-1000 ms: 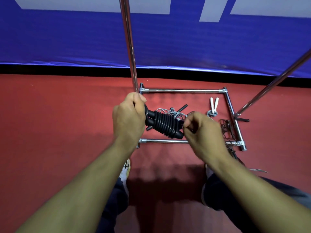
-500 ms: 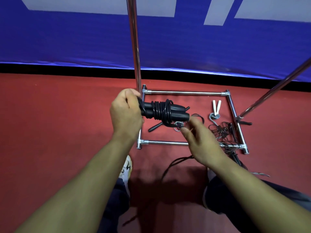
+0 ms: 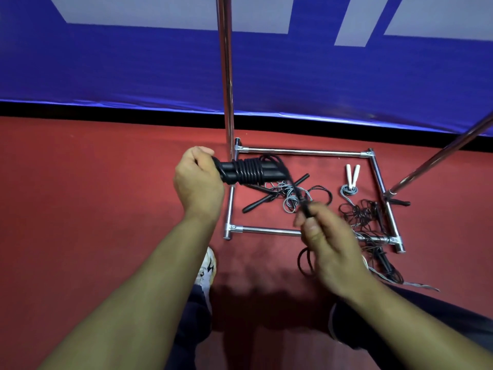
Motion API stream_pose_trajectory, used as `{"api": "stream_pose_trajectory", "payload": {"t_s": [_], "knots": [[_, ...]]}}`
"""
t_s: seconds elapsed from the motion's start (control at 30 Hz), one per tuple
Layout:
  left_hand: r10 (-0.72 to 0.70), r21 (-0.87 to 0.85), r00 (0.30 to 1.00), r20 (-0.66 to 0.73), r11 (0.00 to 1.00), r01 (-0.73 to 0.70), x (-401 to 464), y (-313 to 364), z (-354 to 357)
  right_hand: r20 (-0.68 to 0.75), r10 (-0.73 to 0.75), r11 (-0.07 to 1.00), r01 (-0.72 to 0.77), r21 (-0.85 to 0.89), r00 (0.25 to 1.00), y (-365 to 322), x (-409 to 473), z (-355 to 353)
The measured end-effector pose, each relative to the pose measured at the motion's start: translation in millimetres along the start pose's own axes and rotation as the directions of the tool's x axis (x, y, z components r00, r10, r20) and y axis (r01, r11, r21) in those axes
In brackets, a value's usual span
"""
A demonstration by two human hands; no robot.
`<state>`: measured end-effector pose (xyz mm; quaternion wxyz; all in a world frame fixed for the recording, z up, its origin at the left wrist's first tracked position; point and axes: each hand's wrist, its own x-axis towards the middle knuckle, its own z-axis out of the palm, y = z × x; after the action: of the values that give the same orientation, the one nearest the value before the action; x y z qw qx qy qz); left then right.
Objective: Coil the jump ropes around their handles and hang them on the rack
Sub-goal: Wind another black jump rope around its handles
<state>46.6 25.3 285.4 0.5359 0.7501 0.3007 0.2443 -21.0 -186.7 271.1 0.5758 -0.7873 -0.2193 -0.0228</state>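
Observation:
My left hand [image 3: 198, 180] grips one end of a pair of black jump rope handles [image 3: 250, 172], held level, with several turns of black rope wound round them. My right hand [image 3: 330, 241] pinches the loose black rope [image 3: 296, 189], which runs taut from the coil down to my fingers. A slack loop of it [image 3: 304, 260] hangs below that hand. The chrome rack [image 3: 225, 76] rises right behind the handles, and its rectangular base frame [image 3: 301, 151] lies on the red floor.
Inside the base frame lie a black-handled rope with grey cord [image 3: 274, 196], a white-handled rope [image 3: 352, 174] and a tangle of thin black rope [image 3: 365, 214]. A slanted chrome pole [image 3: 437, 161] crosses on the right. A blue banner [image 3: 133, 70] backs the floor.
My right hand has drawn the rope down and to the right, away from the coil, pulling it taut. My left hand has kept its grip on the handles, which carry more turns.

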Motion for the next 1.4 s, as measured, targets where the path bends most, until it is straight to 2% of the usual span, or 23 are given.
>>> {"api": "stream_pose_trajectory", "payload": {"t_s": [0.03, 0.1, 0.2, 0.3, 0.37, 0.43, 0.47, 0.53, 0.63, 0.7, 0.8, 0.83, 0.9, 0.93, 0.97, 1.03, 1.1, 1.17, 1.23, 1.33, 1.4], "knots": [[-0.053, -0.031, 0.998, -0.023, 0.998, 0.053, 2, 1, 0, 0.06, -0.018, 0.991, 0.026, -0.128, 0.998, 8, -3, 3], [-0.108, -0.107, 0.994, -0.023, 0.989, 0.105, 3, 4, 1, 0.129, 0.051, 0.952, -0.009, -0.306, 0.99, 30, -8, 10], [-0.043, -0.129, 0.981, 0.188, 0.989, 0.068, -14, 10, 4, 0.15, 0.208, 0.9, -0.129, -0.416, 0.967, 49, -9, 10], [-0.018, -0.112, 0.893, 0.451, 0.991, 0.077, -29, 13, 3, 0.036, 0.223, 0.83, -0.17, -0.531, 0.974, 54, 2, -3], [-0.013, -0.046, 0.826, 0.564, 0.998, 0.047, -30, 14, -1, -0.086, 0.204, 0.846, -0.22, -0.486, 0.975, 47, 12, -11], [0.003, 0.019, 0.789, 0.615, 1.0, -0.018, -29, 13, -5, -0.189, 0.166, 0.87, -0.234, -0.434, 0.968, 38, 21, -20], [0.018, 0.056, 0.798, 0.603, 0.996, -0.066, -28, 11, -5, -0.225, 0.147, 0.875, -0.232, -0.424, 0.963, 34, 25, -26], [0.079, 0.16, 0.862, 0.501, 0.97, -0.182, -24, 3, -4, -0.262, 0.094, 0.873, -0.206, -0.442, 0.96, 24, 31, -36], [0.16, 0.22, 0.941, 0.299, 0.948, -0.231, -23, 0, -2, -0.157, 0.021, 0.88, -0.093, -0.467, 0.987, 8, 26, -29], [0.225, 0.186, 0.951, 0.211, 0.946, -0.265, -25, 4, -1, -0.081, 0.061, 0.915, -0.088, -0.395, 0.995, 1, 14, -10], [0.245, 0.153, 0.959, 0.143, 0.952, -0.266, -25, 8, 2, -0.055, 0.258, 0.958, -0.263, -0.115, 0.965, -1, 1, 14], [0.231, 0.117, 0.963, 0.138, 0.962, -0.248, -23, 7, 3, -0.049, 0.376, 0.926, -0.375, 0.033, 0.925, -1, 0, 17], [0.196, 0.052, 0.969, 0.148, 0.977, -0.206, -22, 4, 7, 0.073, 0.607, 0.751, -0.602, 0.27, 0.791, 0, 4, 17], [0.18, 0.039, 0.971, 0.158, 0.981, -0.188, -23, 4, 8, 0.161, 0.666, 0.664, -0.677, 0.318, 0.728, -1, 7, 16], [0.164, 0.022, 0.973, 0.165, 0.985, -0.17, -26, 5, 9, 0.221, 0.674, 0.621, -0.702, 0.348, 0.705, -1, 9, 16], [0.122, 0.01, 0.98, 0.155, 0.992, -0.125, -31, 8, 9, 0.231, 0.627, 0.611, -0.653, 0.448, 0.744, 0, 14, 16], [0.077, 0.0, 0.988, 0.133, 0.997, -0.077, -31, 10, 9, 0.17, 0.608, 0.589, -0.585, 0.558, 0.775, 2, 19, 14], [0.076, -0.014, 0.99, 0.121, 0.997, -0.075, -31, 13, 10, 0.165, 0.639, 0.516, -0.578, 0.632, 0.751, 4, 23, 10], [0.123, 0.006, 0.985, 0.121, 0.992, -0.125, -36, 14, 13, 0.23, 0.657, 0.44, -0.613, 0.657, 0.718, 2, 27, 6], [0.197, 0.018, 0.968, 0.156, 0.979, -0.203, -51, 14, 19, 0.218, 0.649, 0.461, -0.605, 0.65, 0.729, -1, 28, 5], [0.162, -0.007, 0.969, 0.186, 0.987, -0.163, -57, 10, 24, 0.173, 0.649, 0.475, -0.572, 0.668, 0.741, 1, 28, 6]]}}
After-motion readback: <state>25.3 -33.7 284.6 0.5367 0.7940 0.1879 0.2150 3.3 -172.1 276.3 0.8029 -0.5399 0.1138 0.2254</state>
